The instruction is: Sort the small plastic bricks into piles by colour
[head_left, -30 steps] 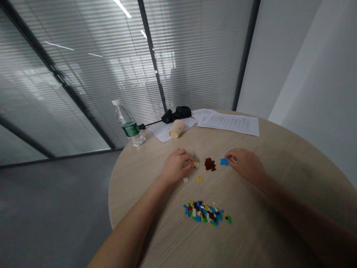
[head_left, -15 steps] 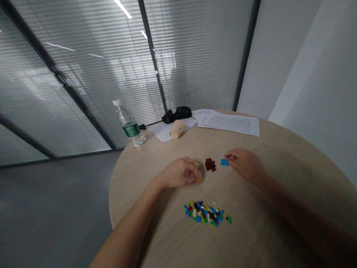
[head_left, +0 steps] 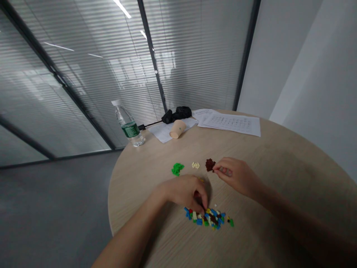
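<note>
Round wooden tabletop (head_left: pixel 281 178): left hand (head_left: pixel 185 193) over mixed plastic bricks (head_left: pixel 208 218), grip hidden; right hand (head_left: pixel 237 176), fingers pinched together, beside dark-red bricks (head_left: pixel 210 164).

A glass partition (head_left: pixel 83 74) with slatted blinds runs from nine to twelve o'clock, divided by dark metal frames (head_left: pixel 152 56). Strips of ceiling light (head_left: pixel 122 9) reflect in it at eleven o'clock. A plain white wall (head_left: pixel 295 63) fills two o'clock, and a grey floor (head_left: pixel 55 208) spreads at eight o'clock around a round light-wood table (head_left: pixel 292 167).
</note>
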`<action>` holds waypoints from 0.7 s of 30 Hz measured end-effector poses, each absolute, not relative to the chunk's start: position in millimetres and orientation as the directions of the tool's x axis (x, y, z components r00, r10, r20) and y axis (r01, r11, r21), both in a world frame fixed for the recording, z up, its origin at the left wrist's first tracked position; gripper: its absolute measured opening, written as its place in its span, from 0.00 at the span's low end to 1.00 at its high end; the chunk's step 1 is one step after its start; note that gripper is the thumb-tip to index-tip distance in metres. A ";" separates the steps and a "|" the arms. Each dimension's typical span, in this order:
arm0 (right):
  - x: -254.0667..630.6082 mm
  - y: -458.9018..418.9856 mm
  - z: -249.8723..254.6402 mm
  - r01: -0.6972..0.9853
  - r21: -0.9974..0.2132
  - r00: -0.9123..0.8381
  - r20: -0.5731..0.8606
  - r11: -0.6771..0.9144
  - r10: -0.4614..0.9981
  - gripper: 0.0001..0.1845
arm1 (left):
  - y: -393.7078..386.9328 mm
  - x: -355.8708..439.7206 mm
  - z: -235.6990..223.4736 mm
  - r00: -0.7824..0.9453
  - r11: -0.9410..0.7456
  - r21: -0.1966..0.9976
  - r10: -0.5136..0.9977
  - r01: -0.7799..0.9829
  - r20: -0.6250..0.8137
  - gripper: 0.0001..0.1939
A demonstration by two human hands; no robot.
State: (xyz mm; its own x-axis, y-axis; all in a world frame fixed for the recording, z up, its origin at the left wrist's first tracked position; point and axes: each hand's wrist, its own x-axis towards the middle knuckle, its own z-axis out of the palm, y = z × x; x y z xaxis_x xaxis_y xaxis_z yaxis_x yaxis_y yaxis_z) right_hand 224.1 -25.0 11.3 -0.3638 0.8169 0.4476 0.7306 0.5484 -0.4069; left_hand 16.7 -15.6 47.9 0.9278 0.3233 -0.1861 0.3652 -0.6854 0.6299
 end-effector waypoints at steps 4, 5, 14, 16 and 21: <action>225.9 -23.8 10.0 0.724 -0.414 -0.361 0.454 0.552 0.815 0.07 | -14.8 16.9 46.2 0.936 -0.693 0.634 0.309 0.343 -0.168 0.05; 226.2 -23.7 9.8 0.719 -0.420 -0.360 0.455 0.553 0.814 0.07 | -13.8 16.4 45.5 0.938 -0.689 0.642 0.305 0.336 -0.164 0.05; 210.3 -30.8 11.2 0.363 -0.880 -0.256 0.221 0.305 0.941 0.11 | -3.2 15.8 45.0 0.780 -0.773 0.534 0.551 0.342 0.296 0.05; 205.4 -33.2 12.6 0.229 -0.950 -0.292 0.141 0.213 0.946 0.14 | -2.5 17.3 43.9 0.695 -0.789 0.486 0.586 0.375 0.416 0.06; 199.1 -35.7 11.4 0.061 -0.996 -0.289 0.038 0.058 0.957 0.13 | -1.5 20.4 36.9 0.660 -0.818 0.437 0.566 0.375 0.493 0.07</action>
State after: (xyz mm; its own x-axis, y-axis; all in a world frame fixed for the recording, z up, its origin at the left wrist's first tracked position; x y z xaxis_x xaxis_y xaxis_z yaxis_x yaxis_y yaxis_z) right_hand 199.1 -35.7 11.4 -0.2890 0.9566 0.0379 0.0608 0.0579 -0.9965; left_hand 20.4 -1.5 36.9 0.6602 0.5665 0.4932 0.3749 -0.8175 0.4372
